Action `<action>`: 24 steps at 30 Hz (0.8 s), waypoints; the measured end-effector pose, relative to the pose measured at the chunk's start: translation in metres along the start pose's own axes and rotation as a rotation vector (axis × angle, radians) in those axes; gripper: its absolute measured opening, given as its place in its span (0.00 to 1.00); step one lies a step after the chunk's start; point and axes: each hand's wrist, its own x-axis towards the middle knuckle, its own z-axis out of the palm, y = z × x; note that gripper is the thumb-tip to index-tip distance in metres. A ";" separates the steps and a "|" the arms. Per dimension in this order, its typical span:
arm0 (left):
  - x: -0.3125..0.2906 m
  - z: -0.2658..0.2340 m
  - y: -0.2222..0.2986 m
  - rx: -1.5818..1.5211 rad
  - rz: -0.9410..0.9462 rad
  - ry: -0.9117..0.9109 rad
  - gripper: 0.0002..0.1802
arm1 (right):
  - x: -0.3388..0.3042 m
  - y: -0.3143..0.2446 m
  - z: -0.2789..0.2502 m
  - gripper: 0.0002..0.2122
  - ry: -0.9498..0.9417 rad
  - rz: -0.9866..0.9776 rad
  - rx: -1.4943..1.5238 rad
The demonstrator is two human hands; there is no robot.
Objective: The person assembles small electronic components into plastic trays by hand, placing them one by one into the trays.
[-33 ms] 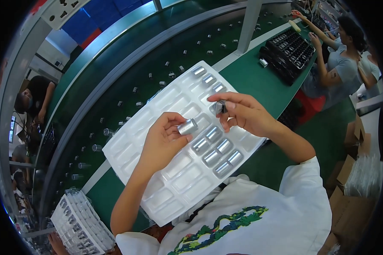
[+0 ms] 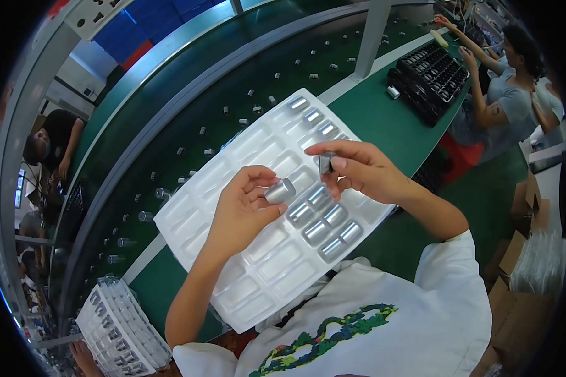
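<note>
A silvery metal cylinder [image 2: 279,191] is gripped between the thumb and fingers of my left hand [image 2: 242,210], above the middle of a white plastic tray [image 2: 258,248]. To its right, my right hand [image 2: 365,171] pinches a small dark grey metal part [image 2: 325,164]; its exact kind is hard to make out. Beneath and beside my right hand, several silvery cylinders [image 2: 324,218] lie in the tray's pockets. More cylinders [image 2: 313,115] fill pockets along the far right edge. Many left-side pockets hold nothing.
Behind the tray runs a green conveyor [image 2: 233,103] carrying scattered small metal parts. A black tray rack [image 2: 429,81] stands on the green bench at far right, with a co-worker [image 2: 506,81] beside it. Stacked white trays [image 2: 116,333] sit at lower left, cardboard boxes [image 2: 516,295] at right.
The cylinder in my left hand has tilted slightly. My right hand has shifted a little downward, still pinching the dark part. The whole view has shifted slightly.
</note>
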 end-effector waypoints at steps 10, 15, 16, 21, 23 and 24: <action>-0.048 0.011 -0.012 0.100 0.148 0.277 0.22 | 0.017 -0.009 0.065 0.16 -0.173 -0.206 -0.744; -0.056 0.002 -0.014 0.364 0.376 0.353 0.19 | 0.020 0.002 0.078 0.15 -0.216 -0.497 -1.020; -0.058 0.002 -0.015 0.355 0.369 0.370 0.19 | 0.020 0.004 0.078 0.15 -0.236 -0.490 -1.023; -0.063 -0.001 -0.024 0.330 0.351 0.286 0.16 | 0.023 0.006 0.081 0.17 -0.390 -0.567 -1.137; -0.063 -0.003 -0.024 0.304 0.348 0.276 0.15 | 0.023 0.011 0.081 0.18 -0.396 -0.593 -1.175; -0.064 -0.003 -0.024 0.284 0.345 0.255 0.15 | 0.023 0.012 0.081 0.18 -0.391 -0.621 -1.208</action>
